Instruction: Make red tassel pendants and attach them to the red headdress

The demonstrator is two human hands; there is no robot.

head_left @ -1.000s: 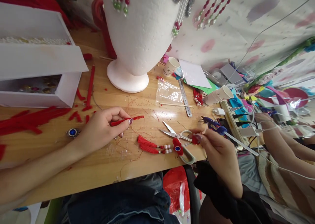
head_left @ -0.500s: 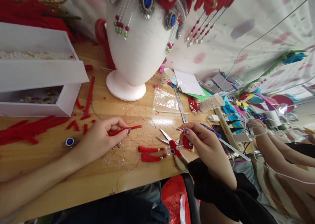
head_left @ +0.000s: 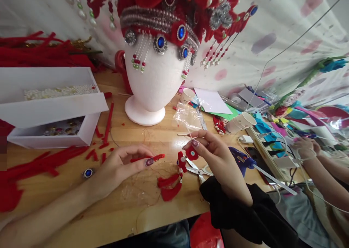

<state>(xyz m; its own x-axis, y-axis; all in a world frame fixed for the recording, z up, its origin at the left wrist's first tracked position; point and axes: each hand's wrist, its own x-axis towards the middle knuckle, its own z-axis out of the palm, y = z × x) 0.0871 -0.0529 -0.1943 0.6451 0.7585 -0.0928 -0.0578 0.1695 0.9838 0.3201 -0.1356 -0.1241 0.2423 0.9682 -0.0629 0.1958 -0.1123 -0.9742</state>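
My left hand (head_left: pixel 117 170) rests on the wooden table (head_left: pixel 109 211) and pinches a short red stick (head_left: pixel 148 157) between thumb and fingers. My right hand (head_left: pixel 215 157) is closed on a red ornament with a blue gem (head_left: pixel 191 153), lifted just above the table. Beads and two red tassels (head_left: pixel 169 186) hang from the ornament down to the tabletop. Scissors (head_left: pixel 200 170) lie under my right hand. Behind stands a white foam head (head_left: pixel 152 92) wearing a red headdress (head_left: pixel 177 19) with blue gems and pearl strings.
A white box (head_left: pixel 54 110) of pearls and gems sits at left, with red sticks (head_left: pixel 43 161) and a blue gem (head_left: pixel 88 173) beside it. A blue glue gun (head_left: pixel 242 161), paper cups (head_left: pixel 240 121), a ruler, a plastic bag and clutter fill the right. Another person's hand (head_left: pixel 307 146) is at far right.
My right hand lifted the ornament off the table and moved it left, so the tassels now dangle. The view tilted up, showing the headdress. My left hand keeps the stick.
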